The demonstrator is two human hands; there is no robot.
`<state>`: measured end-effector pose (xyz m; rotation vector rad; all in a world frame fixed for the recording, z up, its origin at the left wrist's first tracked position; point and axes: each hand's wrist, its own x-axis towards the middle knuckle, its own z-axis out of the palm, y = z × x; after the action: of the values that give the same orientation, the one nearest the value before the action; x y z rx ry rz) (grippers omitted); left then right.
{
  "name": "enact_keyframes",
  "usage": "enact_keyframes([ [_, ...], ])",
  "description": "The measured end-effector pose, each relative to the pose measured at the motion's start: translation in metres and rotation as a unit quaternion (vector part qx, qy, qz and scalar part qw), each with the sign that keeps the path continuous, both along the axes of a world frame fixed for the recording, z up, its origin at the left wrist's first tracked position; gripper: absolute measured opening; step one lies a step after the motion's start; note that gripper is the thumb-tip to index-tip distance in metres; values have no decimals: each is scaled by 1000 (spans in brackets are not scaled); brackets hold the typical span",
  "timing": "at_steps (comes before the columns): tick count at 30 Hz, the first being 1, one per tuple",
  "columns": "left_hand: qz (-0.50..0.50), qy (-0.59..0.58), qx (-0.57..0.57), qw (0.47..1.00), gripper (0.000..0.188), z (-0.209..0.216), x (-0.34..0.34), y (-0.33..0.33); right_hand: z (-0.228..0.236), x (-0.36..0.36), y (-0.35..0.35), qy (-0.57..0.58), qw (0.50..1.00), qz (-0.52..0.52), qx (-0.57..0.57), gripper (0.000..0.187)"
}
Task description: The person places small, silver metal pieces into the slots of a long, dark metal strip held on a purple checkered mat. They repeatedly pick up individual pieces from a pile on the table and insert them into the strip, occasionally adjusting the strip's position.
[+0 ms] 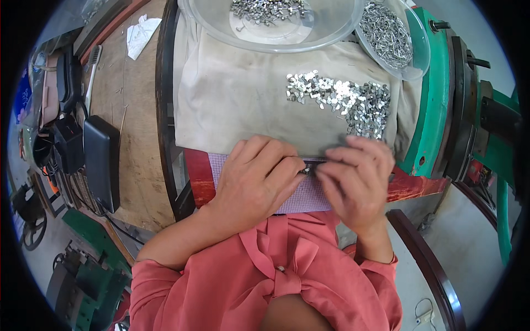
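Observation:
My left hand (256,179) is closed, its thumb and forefinger pinching a small dark metal part (307,170) at the near edge of the cloth. Facing it from the right, my right hand (359,179) has its fingers bent in toward the same part, slightly blurred. Its thumb and fingertips come close together; what lies between them is too small to make out. Just beyond my right fingers, a loose pile of small flat shiny metal pieces (353,99) spreads over the beige cloth (232,99).
A wide clear plastic bowl (221,30) at the far side holds metal pieces; a smaller clear tub (422,55) of silvery pieces stands beside it. Green machine parts (428,105) rise on the right. On the left wooden bench (141,182) lie a black case (101,165) and a toothbrush (93,74).

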<state>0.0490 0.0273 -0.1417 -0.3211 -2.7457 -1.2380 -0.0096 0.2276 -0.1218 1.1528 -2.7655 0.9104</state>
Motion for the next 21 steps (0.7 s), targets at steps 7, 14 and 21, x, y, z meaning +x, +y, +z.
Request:
enact_keyframes([
  [7, -5, 11, -15, 1000, 18, -2, -1, 3, -3, -13, 1, 12, 1000, -10, -22, 22],
  [14, -1, 13, -15, 1000, 19, 1, -2, 5, -11, -58, -30, 90, 996, 16, -24, 21],
  [21, 4, -40, -30, 999, 23, 28, -1, -30, -14, -66, -42, 102, 994, 39, 6, 18],
])
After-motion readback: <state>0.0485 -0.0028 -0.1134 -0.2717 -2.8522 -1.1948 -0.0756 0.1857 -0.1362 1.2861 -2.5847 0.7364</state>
